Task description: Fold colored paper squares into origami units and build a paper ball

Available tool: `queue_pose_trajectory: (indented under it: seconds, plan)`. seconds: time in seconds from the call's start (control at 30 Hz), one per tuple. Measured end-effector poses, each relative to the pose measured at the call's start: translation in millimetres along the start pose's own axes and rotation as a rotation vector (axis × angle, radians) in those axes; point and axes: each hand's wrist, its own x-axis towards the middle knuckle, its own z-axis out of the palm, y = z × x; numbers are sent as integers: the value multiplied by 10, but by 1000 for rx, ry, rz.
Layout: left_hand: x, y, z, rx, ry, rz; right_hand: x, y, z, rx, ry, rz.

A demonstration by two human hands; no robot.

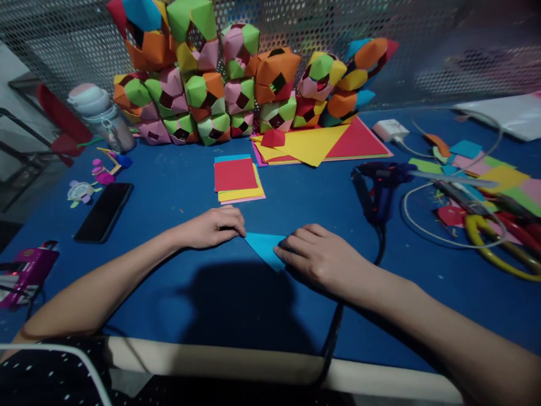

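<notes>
A piece of blue paper (pixel 267 247), folded to a triangle, lies on the table in front of me. My left hand (pixel 217 226) pinches its left corner between thumb and fingertips. Over its right end rests my right hand (pixel 315 254), fingers bent and closed on the paper, so that part of it is hidden. Just beyond my hands sits a small stack of square papers (pixel 235 176), red on top, with blue, yellow and pink edges showing.
Paper ornaments (pixel 203 96) stand piled along a mesh panel, with larger coloured sheets (pixel 359 141) before them. On the right lie a glue gun (pixel 380 186), paper scraps and yellow-handled scissors (pixel 486 242). A phone (pixel 104 213) and a bottle (pixel 101 115) are at left.
</notes>
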Motion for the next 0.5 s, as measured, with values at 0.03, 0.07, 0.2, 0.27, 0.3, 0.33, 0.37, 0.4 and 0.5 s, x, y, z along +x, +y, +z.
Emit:
queue_pose_trajectory:
  seconds: [0.03, 0.07, 0.2, 0.27, 0.3, 0.33, 0.37, 0.4, 0.5]
  plan:
    - [0, -3, 1, -1, 2, 4, -2, 2, 2, -3, -2, -1]
    - [1, -6, 3, -3, 4, 9, -3, 3, 4, -5, -2, -3]
    - [2, -14, 12, -5, 8, 16, -12, 10, 1, -15, -10, -12]
    - [2, -16, 15, -1, 3, 4, -14, 12, -7, -18, -22, -19]
    - [2, -17, 16, 0, 2, 1, -15, 13, -11, -20, -28, -22]
    - [2, -19, 17, 1, 0, 1, -15, 14, -16, -22, -33, -26]
    - [2, -19, 18, 1, 1, 2, -16, 15, -21, -26, -37, -31]
    - [2, -19, 19, 1, 3, 5, -16, 15, -27, -30, -42, -36]
    - [4, -14, 21, 1, 9, 19, -17, 10, -45, -38, -63, -43]
